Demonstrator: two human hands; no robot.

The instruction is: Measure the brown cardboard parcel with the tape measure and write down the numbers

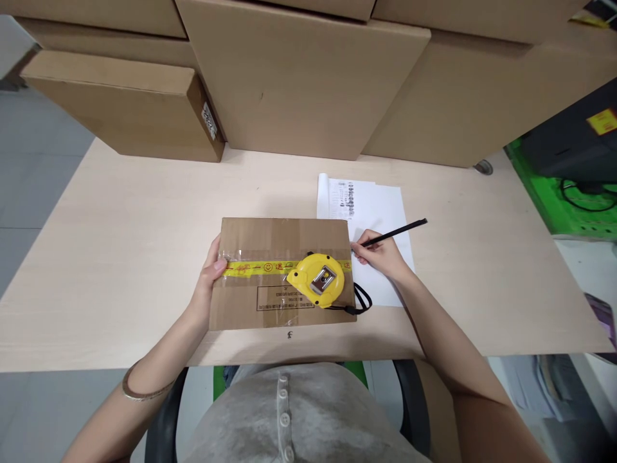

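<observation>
In front of me on the desk is a taped cardboard box (250, 238) with a yellow printed tape strip across its top. My left hand (209, 276) grips its left edge, thumb on the top face and fingers down the side. A yellow tape measure (321, 280) lies on the box's right part, its black wrist strap (364, 299) hanging past the edge. My right hand (378, 254) is closed around a thin black pen (400, 231), close to the box's right side. Beneath that hand are white paper sheets (380, 199), one with small print; the box covers part of them.
Large cardboard boxes (299, 83) stand along the desk's back edge, with a flatter carton (125, 109) at the back left. To the right are a green surface (535, 193) with a dark device (569, 148) and a cable. A phone-like object (601, 315) lies at the far right.
</observation>
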